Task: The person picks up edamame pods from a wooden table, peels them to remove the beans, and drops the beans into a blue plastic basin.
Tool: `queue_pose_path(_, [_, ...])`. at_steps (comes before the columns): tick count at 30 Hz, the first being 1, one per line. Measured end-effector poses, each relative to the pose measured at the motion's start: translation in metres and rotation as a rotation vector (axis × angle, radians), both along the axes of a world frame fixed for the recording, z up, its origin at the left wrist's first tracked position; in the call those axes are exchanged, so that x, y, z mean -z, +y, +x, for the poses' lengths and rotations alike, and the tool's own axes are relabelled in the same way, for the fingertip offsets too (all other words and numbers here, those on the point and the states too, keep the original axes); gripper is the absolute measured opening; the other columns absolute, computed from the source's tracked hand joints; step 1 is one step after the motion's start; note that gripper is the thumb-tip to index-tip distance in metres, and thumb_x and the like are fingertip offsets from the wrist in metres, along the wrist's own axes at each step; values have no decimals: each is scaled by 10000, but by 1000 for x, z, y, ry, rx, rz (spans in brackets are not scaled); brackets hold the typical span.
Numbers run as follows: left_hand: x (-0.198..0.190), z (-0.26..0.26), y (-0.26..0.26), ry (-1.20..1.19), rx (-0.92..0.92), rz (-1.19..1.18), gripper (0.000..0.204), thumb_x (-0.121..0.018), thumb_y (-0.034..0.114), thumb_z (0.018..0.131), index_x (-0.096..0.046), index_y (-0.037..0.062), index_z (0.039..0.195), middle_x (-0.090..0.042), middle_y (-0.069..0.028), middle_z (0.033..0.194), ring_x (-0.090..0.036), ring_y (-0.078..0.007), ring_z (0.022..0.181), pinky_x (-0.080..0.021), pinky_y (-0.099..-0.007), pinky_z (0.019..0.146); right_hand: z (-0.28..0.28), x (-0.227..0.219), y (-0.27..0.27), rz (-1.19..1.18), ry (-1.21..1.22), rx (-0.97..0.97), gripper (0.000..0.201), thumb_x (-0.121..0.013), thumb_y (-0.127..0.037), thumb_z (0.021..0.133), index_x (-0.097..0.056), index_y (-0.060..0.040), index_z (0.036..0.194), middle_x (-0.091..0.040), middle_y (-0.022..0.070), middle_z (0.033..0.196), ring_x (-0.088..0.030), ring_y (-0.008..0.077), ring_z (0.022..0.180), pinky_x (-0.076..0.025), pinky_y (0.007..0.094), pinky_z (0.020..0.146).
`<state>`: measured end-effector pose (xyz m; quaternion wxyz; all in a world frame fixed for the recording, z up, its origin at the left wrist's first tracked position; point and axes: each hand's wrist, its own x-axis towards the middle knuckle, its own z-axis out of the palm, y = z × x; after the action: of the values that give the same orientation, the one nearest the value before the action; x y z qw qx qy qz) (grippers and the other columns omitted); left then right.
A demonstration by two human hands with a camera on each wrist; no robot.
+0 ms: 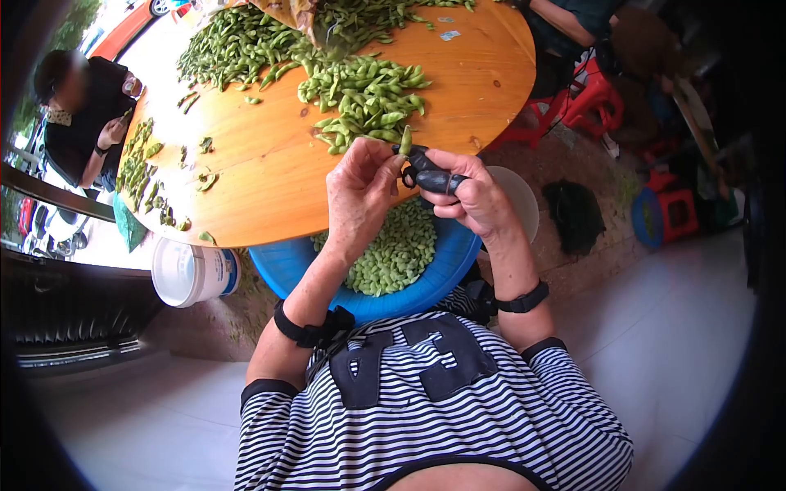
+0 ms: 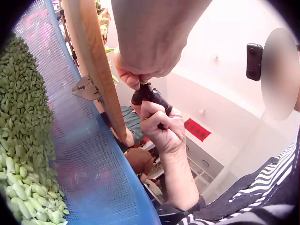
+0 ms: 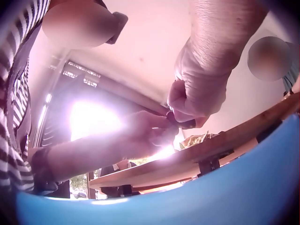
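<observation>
Both hands meet at the near edge of a wooden table (image 1: pixel 270 196), above a blue basket (image 1: pixel 286 274) of shelled green beans (image 1: pixel 393 254). The left hand (image 1: pixel 360 192) pinches something small at its fingertips, beside an upright green pod (image 1: pixel 406 141). Black coverings wrap fingers of the right hand (image 1: pixel 475 196), which is curled against the left fingertips around a small dark item. In the left wrist view the right hand (image 2: pixel 164 126) shows curled fingers, and the left hand (image 2: pixel 145 51) touches it from above. What exactly lies between the fingertips is hidden.
A big heap of pods (image 1: pixel 364 94) covers the table's far middle, with scattered pods (image 1: pixel 139 172) at left. A white bucket (image 1: pixel 192 274) stands left of the basket. Another person (image 1: pixel 82 139) sits at left; red stools (image 1: pixel 594 102) stand at right.
</observation>
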<state>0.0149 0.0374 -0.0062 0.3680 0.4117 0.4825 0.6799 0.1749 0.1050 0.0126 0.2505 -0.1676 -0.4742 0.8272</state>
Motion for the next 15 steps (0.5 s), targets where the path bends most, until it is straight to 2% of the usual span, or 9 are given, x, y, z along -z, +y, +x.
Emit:
queue_pose_path(3, [2,-1,4,46,-18,4,93,-634,12,881,-543,29,875,-558,26,687,-480,-27,583,-398,-195,502,0,-2,1,-90,107,-65,326,-398,18,785,-559,68,1063,-455,-32,752,-343,11,550,-281,137,424])
queue_pose_path(5, [2,-2,5,78,-19,10,97,-635,8,877,-540,28,874,-557,24,685,-479,-28,583,-397,-196,501,-3,-1,1,-63,14,39,328,-402,31,779,-560,65,1064,-467,-27,756,-350,9,551,-285,137,420])
queue_pose_path(8, [0,-3,6,89,12,-4,120,-634,-6,869,-527,31,908,-566,11,682,-486,-33,579,-401,-194,504,-2,1,4,-62,-13,48,326,-404,42,776,-562,60,1060,-478,-18,760,-356,10,549,-290,139,417])
queue_pose_path(11, [-5,-12,6,47,101,-1,147,-625,-8,874,-515,43,955,-584,-11,686,-504,-48,551,-381,-205,453,-2,0,5,-46,-34,34,331,-409,37,780,-568,54,1070,-493,-12,769,-360,12,548,-284,138,415])
queue_pose_path(13, [-7,-21,5,-355,374,-55,173,-623,7,880,-514,50,1008,-614,-47,704,-533,-82,512,-344,-212,390,0,2,9,-77,-10,-6,335,-412,36,781,-570,51,1075,-499,-11,769,-361,13,548,-281,138,415])
queue_pose_path(14, [-4,-25,6,-354,376,-57,173,-623,7,880,-514,50,1008,-614,-47,704,-533,-82,512,-344,-212,390,1,4,10,-108,13,-48,339,-414,34,782,-573,49,1081,-506,-9,769,-362,13,547,-277,138,416])
queue_pose_path(15, [4,-29,9,-523,494,-53,177,-621,22,885,-518,47,1026,-623,-63,713,-542,-99,499,-327,-213,372,2,9,13,-108,13,-47,339,-414,34,782,-573,49,1081,-506,-9,769,-362,13,547,-277,138,416])
